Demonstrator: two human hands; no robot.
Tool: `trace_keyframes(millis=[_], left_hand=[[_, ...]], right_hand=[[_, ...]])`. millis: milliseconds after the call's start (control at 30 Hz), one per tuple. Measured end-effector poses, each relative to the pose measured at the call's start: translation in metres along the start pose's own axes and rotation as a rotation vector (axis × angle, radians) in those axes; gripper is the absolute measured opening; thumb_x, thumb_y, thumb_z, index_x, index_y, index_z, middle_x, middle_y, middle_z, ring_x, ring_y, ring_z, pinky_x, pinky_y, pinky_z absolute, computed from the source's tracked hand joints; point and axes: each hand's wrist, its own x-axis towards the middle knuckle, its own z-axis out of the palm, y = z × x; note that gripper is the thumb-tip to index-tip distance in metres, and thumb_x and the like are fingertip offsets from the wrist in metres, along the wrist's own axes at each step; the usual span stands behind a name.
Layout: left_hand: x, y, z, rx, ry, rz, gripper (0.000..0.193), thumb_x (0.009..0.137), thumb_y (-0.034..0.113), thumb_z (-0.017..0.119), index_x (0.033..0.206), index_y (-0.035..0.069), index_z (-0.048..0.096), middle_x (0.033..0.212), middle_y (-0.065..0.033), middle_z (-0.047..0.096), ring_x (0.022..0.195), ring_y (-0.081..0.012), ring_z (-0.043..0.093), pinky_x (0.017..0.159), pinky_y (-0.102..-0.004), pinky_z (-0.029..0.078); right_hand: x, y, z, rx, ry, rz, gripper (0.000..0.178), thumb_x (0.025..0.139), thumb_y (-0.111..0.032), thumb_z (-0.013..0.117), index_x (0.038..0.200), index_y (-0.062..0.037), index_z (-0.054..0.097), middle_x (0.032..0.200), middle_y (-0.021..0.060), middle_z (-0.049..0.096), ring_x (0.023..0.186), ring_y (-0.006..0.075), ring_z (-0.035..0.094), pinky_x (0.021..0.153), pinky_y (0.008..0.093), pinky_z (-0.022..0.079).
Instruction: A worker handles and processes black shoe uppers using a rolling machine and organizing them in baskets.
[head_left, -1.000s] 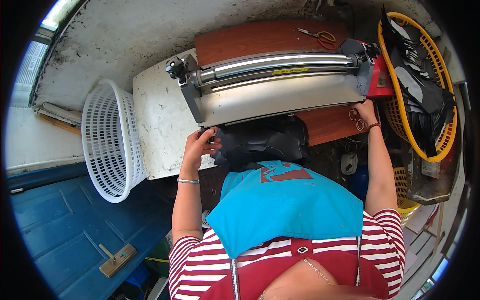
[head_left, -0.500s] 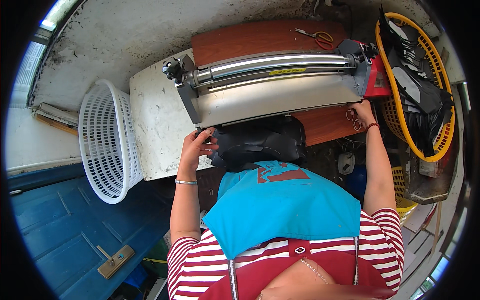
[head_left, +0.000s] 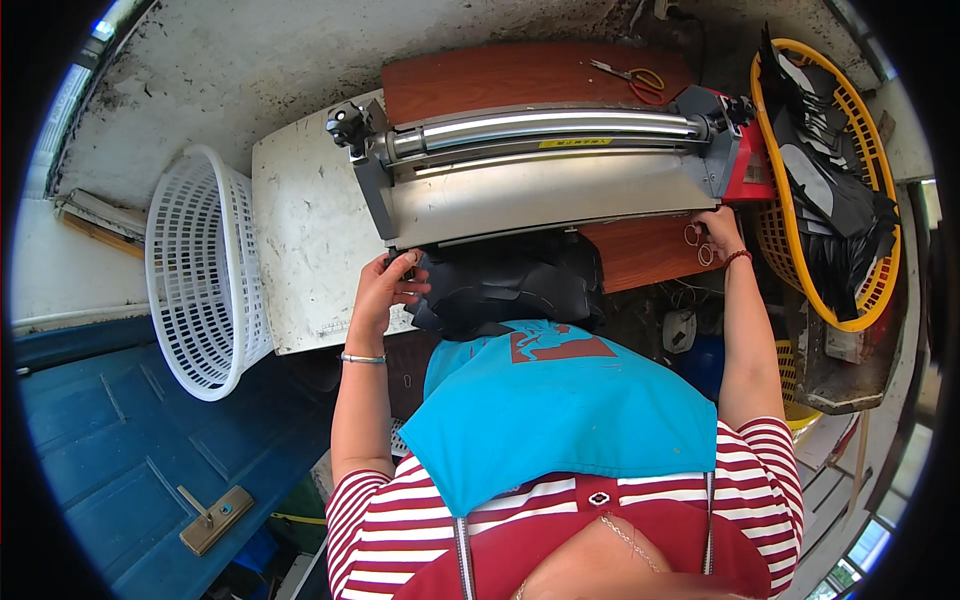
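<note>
A roller machine (head_left: pixel 560 190) with a long metal roller, a sloping steel plate and a red right end stands in front of me. My left hand (head_left: pixel 388 286) closes its thumb and forefinger on the plate's front left corner, the other fingers curled loosely. At the front right corner my right hand (head_left: pixel 720 232) grips beneath the plate's edge, its fingertips partly hidden. Two thin metal loops (head_left: pixel 706 255) show beside its fingers; I cannot tell whether it holds them. Black sheet pieces (head_left: pixel 510 280) lie bunched between the machine and my blue apron (head_left: pixel 570 410).
Orange-handled scissors (head_left: pixel 640 82) lie on the brown board (head_left: pixel 480 80) behind the machine. A white basket (head_left: pixel 240 290) stands left of the white tabletop (head_left: pixel 300 230). On the right is a yellow basket (head_left: pixel 885 270) of black and white cut pieces. A blue door (head_left: pixel 110 420) is at lower left.
Both hands stay at the machine's front corners. The surroundings have shifted slightly in the picture, as the view has moved a little.
</note>
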Motion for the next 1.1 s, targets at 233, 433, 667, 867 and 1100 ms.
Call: trace_keyframes(millis=[233, 433, 667, 867, 1100], left_hand=[[0.001, -0.002, -0.001, 0.003, 0.008, -0.006, 0.037, 0.085, 0.037, 0.068, 0.104, 0.005, 0.064, 0.083, -0.0082, 0.067, 0.069, -0.0180, 0.069, 0.054, -0.0231, 0.050], [0.001, 0.000, 0.000, 0.003, 0.009, -0.008, 0.036, 0.086, 0.036, 0.068, 0.104, 0.005, 0.064, 0.083, -0.0084, 0.067, 0.069, -0.0183, 0.069, 0.053, -0.0235, 0.050], [0.002, 0.000, 0.001, -0.003, 0.011, -0.010, 0.036, 0.085, 0.037, 0.068, 0.104, 0.006, 0.064, 0.084, -0.0082, 0.067, 0.069, -0.0182, 0.069, 0.053, -0.0237, 0.051], [0.003, 0.001, 0.002, -0.024, 0.026, -0.028, 0.035, 0.086, 0.035, 0.066, 0.104, 0.006, 0.064, 0.087, -0.0090, 0.067, 0.071, -0.0190, 0.069, 0.053, -0.0240, 0.051], [0.003, 0.004, 0.003, 0.006, -0.019, -0.049, 0.035, 0.090, 0.033, 0.057, 0.108, 0.004, 0.063, 0.089, -0.0080, 0.066, 0.076, -0.0208, 0.070, 0.057, -0.0261, 0.052]], right_hand=[[0.003, 0.006, -0.002, 0.018, -0.010, 0.020, 0.008, 0.073, -0.008, 0.067, 0.079, -0.0047, 0.064, 0.059, 0.0016, 0.056, 0.044, 0.0071, 0.043, 0.039, 0.0237, 0.025], [0.005, 0.008, -0.002, 0.000, 0.006, -0.001, 0.008, 0.074, -0.009, 0.067, 0.080, -0.0046, 0.065, 0.060, 0.0011, 0.056, 0.044, 0.0074, 0.042, 0.041, 0.0240, 0.025], [0.002, 0.006, 0.002, 0.000, 0.032, -0.034, 0.010, 0.074, -0.008, 0.067, 0.082, -0.0034, 0.067, 0.065, -0.0001, 0.059, 0.052, 0.0085, 0.052, 0.045, 0.0241, 0.031], [0.015, 0.018, 0.001, 0.010, 0.029, -0.062, 0.009, 0.074, -0.008, 0.068, 0.081, -0.0033, 0.067, 0.064, 0.0001, 0.059, 0.051, 0.0089, 0.051, 0.045, 0.0248, 0.031], [0.011, 0.018, 0.003, 0.036, 0.028, -0.087, 0.008, 0.074, -0.007, 0.067, 0.082, -0.0041, 0.066, 0.061, 0.0003, 0.057, 0.049, 0.0088, 0.050, 0.045, 0.0245, 0.031]])
